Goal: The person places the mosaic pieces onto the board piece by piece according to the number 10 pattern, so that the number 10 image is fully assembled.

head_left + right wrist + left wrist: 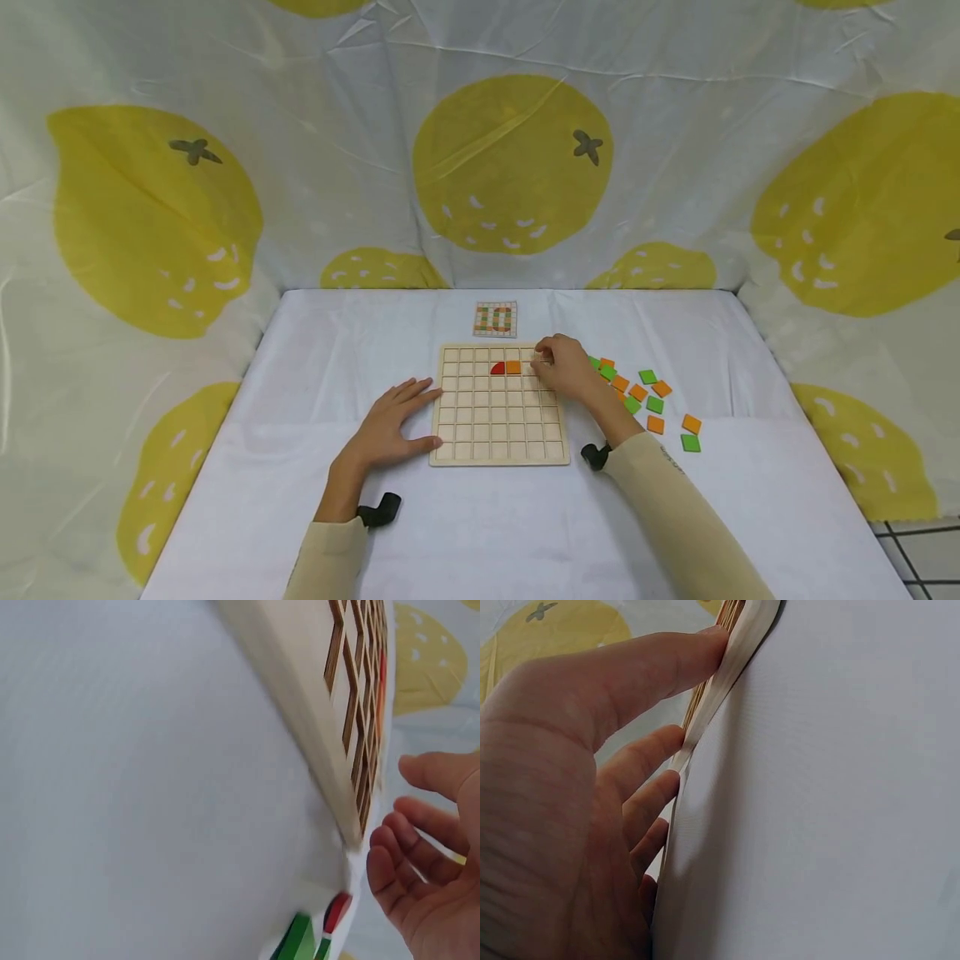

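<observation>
A square wooden grid board (499,459) lies on the white cloth. In one upper cell sits a red quarter-circle piece (498,368), with an orange square tile (513,367) in the cell beside it. Spread along the board's left edge is my left hand (392,425); its thumb and fingertips touch the rim, as the left wrist view also shows. My right hand (567,367) hovers at the upper right corner of the board, fingers loosely bent. In the right wrist view, a gap shows between thumb and forefinger, with no piece visible in it.
Loose green tiles (655,405) and orange tiles (656,425) lie scattered right of the board, some partly behind the right hand. A small pattern card (495,319) rests above the board. Lemon-printed cloth (517,275) hangs behind the table.
</observation>
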Motion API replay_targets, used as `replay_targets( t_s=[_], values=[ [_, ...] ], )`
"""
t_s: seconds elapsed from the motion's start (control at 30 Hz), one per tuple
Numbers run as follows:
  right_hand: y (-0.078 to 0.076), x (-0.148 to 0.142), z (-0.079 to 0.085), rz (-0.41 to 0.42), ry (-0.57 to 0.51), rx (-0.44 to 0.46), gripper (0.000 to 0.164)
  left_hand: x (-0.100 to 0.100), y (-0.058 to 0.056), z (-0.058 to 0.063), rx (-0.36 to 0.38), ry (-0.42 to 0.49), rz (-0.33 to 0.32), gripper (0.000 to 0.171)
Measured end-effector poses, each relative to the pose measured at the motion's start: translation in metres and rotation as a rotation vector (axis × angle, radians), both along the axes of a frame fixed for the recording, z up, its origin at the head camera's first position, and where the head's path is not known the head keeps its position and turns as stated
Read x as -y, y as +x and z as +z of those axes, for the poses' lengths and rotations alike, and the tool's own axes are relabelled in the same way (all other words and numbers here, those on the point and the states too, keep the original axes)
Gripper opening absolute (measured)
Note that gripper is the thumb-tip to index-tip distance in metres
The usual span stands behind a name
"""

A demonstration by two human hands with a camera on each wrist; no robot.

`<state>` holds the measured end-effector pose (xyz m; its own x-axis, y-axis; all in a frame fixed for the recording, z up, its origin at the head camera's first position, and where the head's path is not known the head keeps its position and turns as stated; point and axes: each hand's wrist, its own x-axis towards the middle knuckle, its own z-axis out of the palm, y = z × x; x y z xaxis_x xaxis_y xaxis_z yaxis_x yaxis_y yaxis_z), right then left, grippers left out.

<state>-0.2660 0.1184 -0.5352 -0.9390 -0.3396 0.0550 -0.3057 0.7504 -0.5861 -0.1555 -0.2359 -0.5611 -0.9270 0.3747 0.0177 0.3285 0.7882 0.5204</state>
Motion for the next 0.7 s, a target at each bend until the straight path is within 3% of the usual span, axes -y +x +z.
replay_targets(
  t_s=[0.17, 0.4, 0.7],
  values=[
    [0.003, -0.021, 0.002, -0.084, 0.024, -0.043, 0.029, 0.001, 0.000, -0.001, -0.008, -0.004, -0.003, 0.081],
    [0.008, -0.042, 0.007, -0.198, 0.052, 0.008, 0.035, 0.001, 0.000, 0.001, -0.008, -0.005, -0.009, 0.081],
    [0.010, -0.054, 0.002, -0.224, 0.099, 0.070, 0.035, 0.001, 0.000, -0.001, -0.014, -0.004, -0.008, 0.082]
  ],
)
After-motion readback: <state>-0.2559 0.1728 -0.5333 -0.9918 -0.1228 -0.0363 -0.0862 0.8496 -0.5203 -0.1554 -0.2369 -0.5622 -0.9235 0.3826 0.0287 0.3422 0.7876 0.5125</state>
